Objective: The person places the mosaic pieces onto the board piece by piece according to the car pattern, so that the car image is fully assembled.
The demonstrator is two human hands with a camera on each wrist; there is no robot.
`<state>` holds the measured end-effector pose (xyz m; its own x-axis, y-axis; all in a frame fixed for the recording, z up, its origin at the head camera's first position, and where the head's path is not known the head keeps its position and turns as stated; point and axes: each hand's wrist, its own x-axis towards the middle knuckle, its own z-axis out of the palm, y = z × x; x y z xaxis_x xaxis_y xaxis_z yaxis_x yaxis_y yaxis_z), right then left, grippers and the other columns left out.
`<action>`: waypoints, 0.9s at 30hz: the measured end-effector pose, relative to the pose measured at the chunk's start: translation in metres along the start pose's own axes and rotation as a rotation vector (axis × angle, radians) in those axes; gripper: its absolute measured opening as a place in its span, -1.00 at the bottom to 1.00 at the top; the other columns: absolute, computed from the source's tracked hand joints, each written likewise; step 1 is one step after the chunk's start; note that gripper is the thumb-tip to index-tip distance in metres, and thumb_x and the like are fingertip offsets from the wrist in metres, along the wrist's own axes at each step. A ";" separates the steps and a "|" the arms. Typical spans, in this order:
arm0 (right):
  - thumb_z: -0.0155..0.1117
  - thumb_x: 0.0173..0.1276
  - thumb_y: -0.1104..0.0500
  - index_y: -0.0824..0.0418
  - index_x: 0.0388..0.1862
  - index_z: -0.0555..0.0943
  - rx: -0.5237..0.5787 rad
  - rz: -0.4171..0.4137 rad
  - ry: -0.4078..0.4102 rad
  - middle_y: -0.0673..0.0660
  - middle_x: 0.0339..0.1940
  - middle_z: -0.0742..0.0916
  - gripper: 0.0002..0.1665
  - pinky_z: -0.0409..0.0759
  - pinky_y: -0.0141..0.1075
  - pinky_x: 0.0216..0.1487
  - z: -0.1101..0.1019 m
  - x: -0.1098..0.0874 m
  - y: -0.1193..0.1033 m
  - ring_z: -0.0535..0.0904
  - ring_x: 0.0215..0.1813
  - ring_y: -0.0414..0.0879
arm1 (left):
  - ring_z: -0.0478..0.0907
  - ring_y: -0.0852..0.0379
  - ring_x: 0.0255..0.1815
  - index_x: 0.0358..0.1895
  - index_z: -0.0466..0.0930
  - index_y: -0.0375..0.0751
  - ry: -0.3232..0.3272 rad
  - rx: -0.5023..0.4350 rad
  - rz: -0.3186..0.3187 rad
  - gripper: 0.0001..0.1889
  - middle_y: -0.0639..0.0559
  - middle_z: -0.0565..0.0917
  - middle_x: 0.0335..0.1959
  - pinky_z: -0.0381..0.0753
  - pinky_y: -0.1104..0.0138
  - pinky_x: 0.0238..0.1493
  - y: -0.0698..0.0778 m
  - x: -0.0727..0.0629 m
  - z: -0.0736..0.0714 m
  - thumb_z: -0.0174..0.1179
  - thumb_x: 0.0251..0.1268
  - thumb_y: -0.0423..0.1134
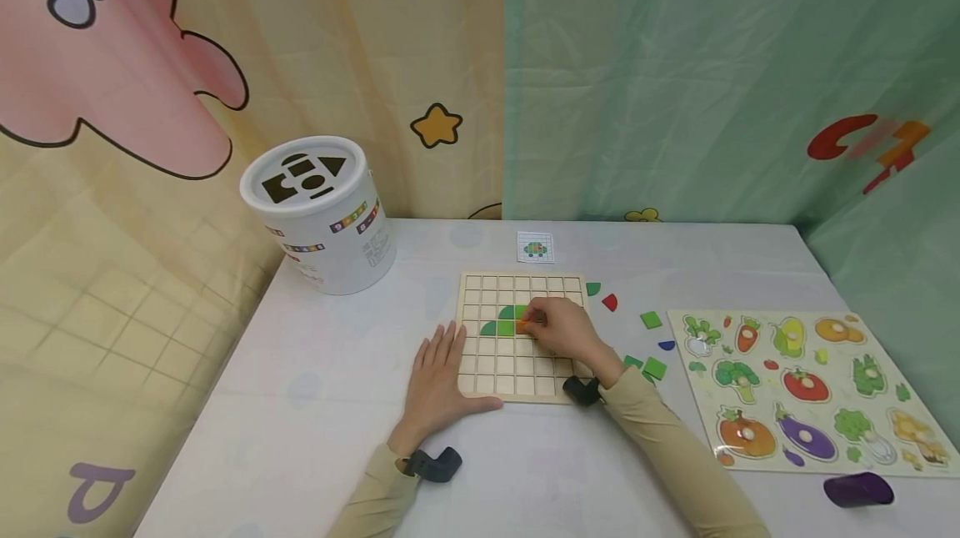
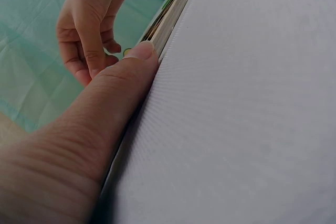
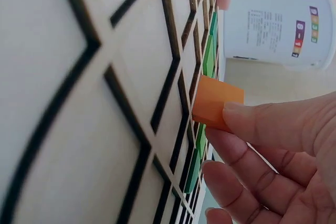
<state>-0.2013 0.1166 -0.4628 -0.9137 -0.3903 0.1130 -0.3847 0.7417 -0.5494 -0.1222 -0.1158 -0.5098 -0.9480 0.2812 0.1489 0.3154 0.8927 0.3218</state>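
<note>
A wooden grid board (image 1: 480, 364) lies on the table. Between thumb and fingertips, my right hand (image 1: 564, 328) pinches an orange square tile (image 3: 216, 102) at the board's surface, over a cell beside green tiles (image 1: 506, 327). Those are squares and quarter-rounds set in two rows of cells. My left hand (image 1: 438, 392) rests with spread fingers along the board's left side and its thumb (image 2: 126, 72) at the near edge. A small pattern card (image 1: 536, 248) with a green figure on a grid lies behind the board.
Loose green tiles (image 1: 655, 368), a red piece (image 1: 610, 302) and a blue piece (image 1: 666, 345) lie right of the board. Further right are a vegetable puzzle board (image 1: 765, 388) and a purple object (image 1: 858, 490). A white bucket (image 1: 337, 246) with a shape-hole lid stands back left.
</note>
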 end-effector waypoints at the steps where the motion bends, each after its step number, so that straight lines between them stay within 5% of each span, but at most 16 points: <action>1: 0.39 0.22 0.17 0.08 -0.43 0.66 -0.002 0.004 0.000 -0.09 -0.47 0.66 -0.93 0.44 -0.32 -0.46 0.000 0.000 0.000 0.43 -0.50 -0.20 | -0.18 -0.09 0.50 0.50 -0.04 -0.27 0.000 0.001 0.000 0.32 -0.19 0.01 0.50 -0.23 0.07 0.43 0.000 0.000 0.000 0.14 -0.27 0.60; 27: 0.41 0.19 0.22 0.18 -0.47 0.72 -0.062 0.029 0.048 0.01 -0.44 0.68 -0.93 0.56 -0.19 -0.26 0.001 0.003 -0.006 0.57 -0.31 -0.07 | -0.21 -0.06 0.50 0.50 -0.06 -0.26 -0.014 0.004 -0.011 0.32 -0.17 -0.01 0.50 -0.27 0.09 0.44 0.001 0.000 -0.001 0.17 -0.26 0.58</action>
<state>-0.2013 0.1103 -0.4600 -0.9292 -0.3427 0.1382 -0.3641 0.7852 -0.5009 -0.1223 -0.1151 -0.5085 -0.9519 0.2764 0.1321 0.3049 0.8971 0.3197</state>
